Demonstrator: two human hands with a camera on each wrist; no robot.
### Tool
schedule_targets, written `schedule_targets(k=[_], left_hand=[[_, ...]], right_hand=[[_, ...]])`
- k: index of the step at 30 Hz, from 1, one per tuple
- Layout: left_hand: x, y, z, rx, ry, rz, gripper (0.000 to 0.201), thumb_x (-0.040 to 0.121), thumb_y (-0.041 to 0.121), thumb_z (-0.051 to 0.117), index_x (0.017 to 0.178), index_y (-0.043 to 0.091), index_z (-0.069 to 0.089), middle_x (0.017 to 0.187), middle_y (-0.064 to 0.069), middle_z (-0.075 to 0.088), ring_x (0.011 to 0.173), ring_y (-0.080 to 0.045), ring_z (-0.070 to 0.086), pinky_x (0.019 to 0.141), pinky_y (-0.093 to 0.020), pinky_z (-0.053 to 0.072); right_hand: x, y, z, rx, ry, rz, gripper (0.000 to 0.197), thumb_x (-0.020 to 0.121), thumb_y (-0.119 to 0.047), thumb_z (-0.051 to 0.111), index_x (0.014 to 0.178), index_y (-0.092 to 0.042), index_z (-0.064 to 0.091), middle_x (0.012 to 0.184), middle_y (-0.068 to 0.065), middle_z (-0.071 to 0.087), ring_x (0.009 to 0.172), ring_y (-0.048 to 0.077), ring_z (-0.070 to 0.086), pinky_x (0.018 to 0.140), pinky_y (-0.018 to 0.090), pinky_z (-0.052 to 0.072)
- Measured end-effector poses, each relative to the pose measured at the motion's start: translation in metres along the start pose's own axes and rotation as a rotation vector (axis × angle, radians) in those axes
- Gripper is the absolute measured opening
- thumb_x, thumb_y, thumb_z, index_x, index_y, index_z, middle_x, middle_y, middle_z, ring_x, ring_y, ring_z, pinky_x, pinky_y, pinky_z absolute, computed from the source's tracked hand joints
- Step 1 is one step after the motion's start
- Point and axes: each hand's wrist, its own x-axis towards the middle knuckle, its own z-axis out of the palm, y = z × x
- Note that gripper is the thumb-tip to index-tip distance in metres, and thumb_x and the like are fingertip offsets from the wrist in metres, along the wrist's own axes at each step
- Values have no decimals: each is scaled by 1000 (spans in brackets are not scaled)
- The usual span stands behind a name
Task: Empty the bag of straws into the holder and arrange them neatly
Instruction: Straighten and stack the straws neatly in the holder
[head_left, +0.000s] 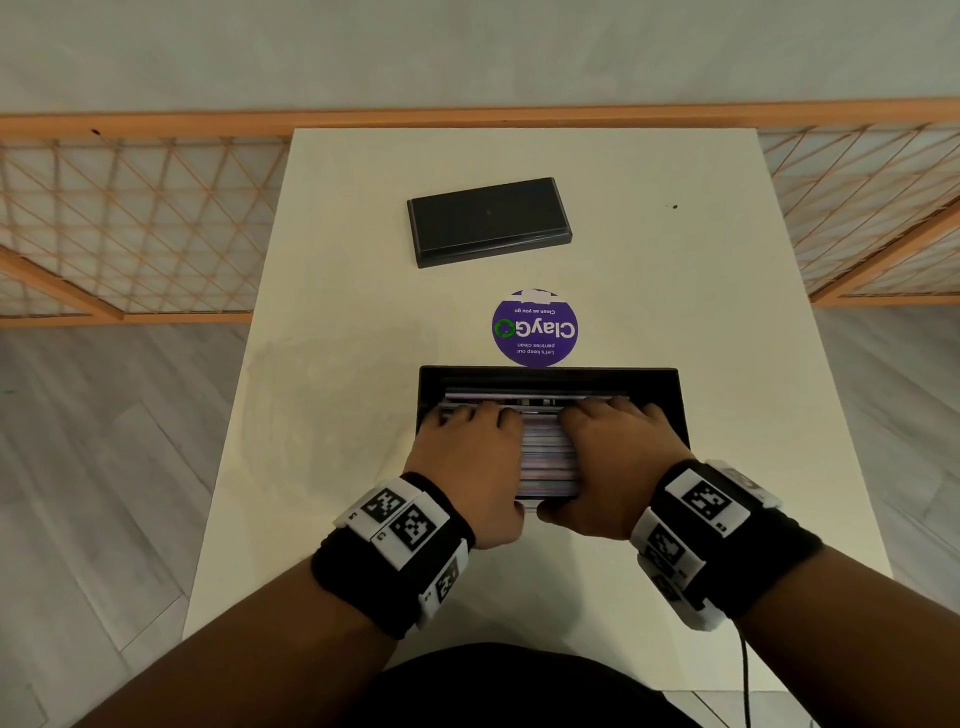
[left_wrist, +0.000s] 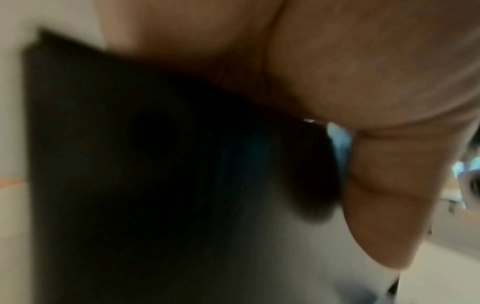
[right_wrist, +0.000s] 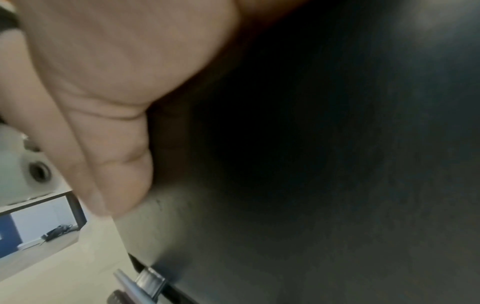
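Note:
A black rectangular holder (head_left: 670, 395) stands on the white table, filled with a stack of straws (head_left: 548, 452) lying left to right. My left hand (head_left: 467, 447) and right hand (head_left: 618, 452) lie side by side over the stack. Their fingers bend down over its far part and the thumbs sit at the holder's near edge. The left wrist view is blurred and shows the left thumb (left_wrist: 389, 195) beside the dark holder wall (left_wrist: 130, 164). In the right wrist view the right thumb (right_wrist: 116, 154) lies against the holder wall (right_wrist: 311, 185). No bag is in view.
A flat black lid (head_left: 488, 221) lies at the far middle of the table (head_left: 337, 415). A round purple sticker (head_left: 535, 328) sits just beyond the holder. A wooden lattice screen (head_left: 130, 208) stands behind the table. A cable (head_left: 745, 675) hangs from my right wrist.

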Motion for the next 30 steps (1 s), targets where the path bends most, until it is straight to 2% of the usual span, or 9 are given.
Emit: schedule_targets(k=[8,13,17,20,24,27,30], left_hand=[[0,-1,2,31,-9,3,67,79,51,65,133,20,40,130,-3,50,119,-26,53,108,-46,38],[1,5,3,-26,14,40,79,75,56,68,138,23,34,139,1,45,130,-24,46,115,-52,31],[2,4,6,-19,9,64,78,74,56,67,138,27,33,140,4,47,133,-23,45,117,-54,26],[1,-2,6,21,15,45,82,70,62,64,140,33,32,144,-1,42,137,-28,38,117,-54,23],[2,-4,7,32,-2,15,80,70,62,64,138,29,34,133,-5,53,123,-29,53,111,-46,36],[4,-2,6,10,-9,6,73,73,58,64,133,25,38,131,-5,54,123,-27,52,111,-47,36],[2,-2,7,-14,14,5,70,72,59,65,130,25,44,131,-3,45,124,-25,47,111,-47,37]], right_hand=[[1,-2,-2,15,-63,23,87,62,-73,64,134,-30,39,136,-8,52,129,21,47,114,46,27],[2,-3,-4,8,-70,-1,89,63,-71,66,135,-30,36,139,-7,50,131,22,46,113,46,27],[1,-5,-5,-55,-37,-3,82,60,-71,63,130,-31,46,130,-3,49,123,25,46,106,46,32],[-1,-6,-5,-70,-34,-7,77,63,-68,62,128,-30,48,127,-3,50,120,24,48,105,46,33],[1,-9,-3,-42,-47,-9,76,64,-64,64,128,-27,46,128,-4,54,121,24,50,107,47,32],[1,-11,-2,-13,-55,7,74,66,-61,65,127,-26,44,128,-5,57,123,23,52,111,49,31],[0,-12,-1,-27,-40,17,74,66,-62,64,128,-26,45,129,-4,55,123,25,50,110,49,31]])
